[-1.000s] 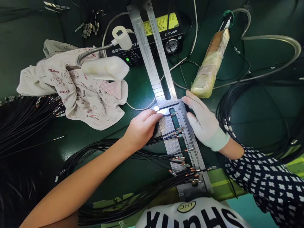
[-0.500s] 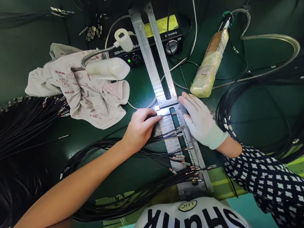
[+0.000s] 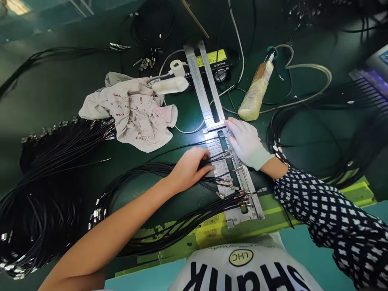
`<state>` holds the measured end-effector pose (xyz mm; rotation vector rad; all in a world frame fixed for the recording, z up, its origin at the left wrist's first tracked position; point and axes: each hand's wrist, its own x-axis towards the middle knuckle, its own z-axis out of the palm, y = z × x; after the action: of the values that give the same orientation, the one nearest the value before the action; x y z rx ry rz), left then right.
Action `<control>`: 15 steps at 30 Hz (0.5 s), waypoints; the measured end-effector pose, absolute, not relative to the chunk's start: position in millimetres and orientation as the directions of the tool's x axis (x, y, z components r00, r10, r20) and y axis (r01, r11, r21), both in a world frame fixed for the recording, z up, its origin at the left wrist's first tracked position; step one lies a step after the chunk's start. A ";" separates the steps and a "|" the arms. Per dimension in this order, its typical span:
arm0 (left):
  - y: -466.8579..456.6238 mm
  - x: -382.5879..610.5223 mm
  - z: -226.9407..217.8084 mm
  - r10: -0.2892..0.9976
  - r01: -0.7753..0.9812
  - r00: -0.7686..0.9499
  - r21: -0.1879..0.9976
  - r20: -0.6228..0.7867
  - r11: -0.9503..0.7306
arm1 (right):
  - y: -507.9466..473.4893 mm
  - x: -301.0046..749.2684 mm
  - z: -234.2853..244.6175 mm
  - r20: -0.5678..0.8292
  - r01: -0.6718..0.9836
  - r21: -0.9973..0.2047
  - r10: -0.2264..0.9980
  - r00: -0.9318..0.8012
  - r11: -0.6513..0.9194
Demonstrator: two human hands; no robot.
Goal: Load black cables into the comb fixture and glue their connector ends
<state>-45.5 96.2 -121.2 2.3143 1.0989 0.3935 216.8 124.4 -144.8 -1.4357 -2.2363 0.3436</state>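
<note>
My bare left hand lies on a bundle of thin black wires, fingers pressing them against the left side of a long slotted metal jig. The wire ends with small metal tips lie across the jig's slots. My right hand, in a white glove, rests flat on the jig's right rail, fingers stretched toward its upper end. Neither hand lifts anything off the table.
A printed cloth and a white gooseneck lamp sit at the left of the jig. Behind it stands a black control box; a taped tool with a hose lies at the right. Wire bundles cover the left.
The camera has pulled back and up, so more of the table shows. My left hand has slid down the jig toward me along the wires. The right hand stays on the rail.
</note>
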 end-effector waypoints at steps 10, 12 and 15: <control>84.8 -44.8 -105.5 0.875 0.467 0.484 0.853 -0.028 -0.231 | 89.9 237.8 -139.1 0.301 0.671 -0.592 0.895 -0.328 0.445; 92.6 -44.8 -105.6 0.882 0.523 0.467 0.787 0.057 -0.328 | 91.6 240.9 -140.6 0.330 0.660 -0.610 0.898 -0.293 0.439; 104.7 -46.7 -114.5 0.814 0.582 0.543 0.606 0.207 -0.542 | 95.8 240.3 -144.0 0.326 0.672 -0.600 0.899 -0.291 0.435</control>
<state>-46.7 104.7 -114.5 2.3096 1.1306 0.6579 240.3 95.8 -144.0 -1.3166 -2.0589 0.4654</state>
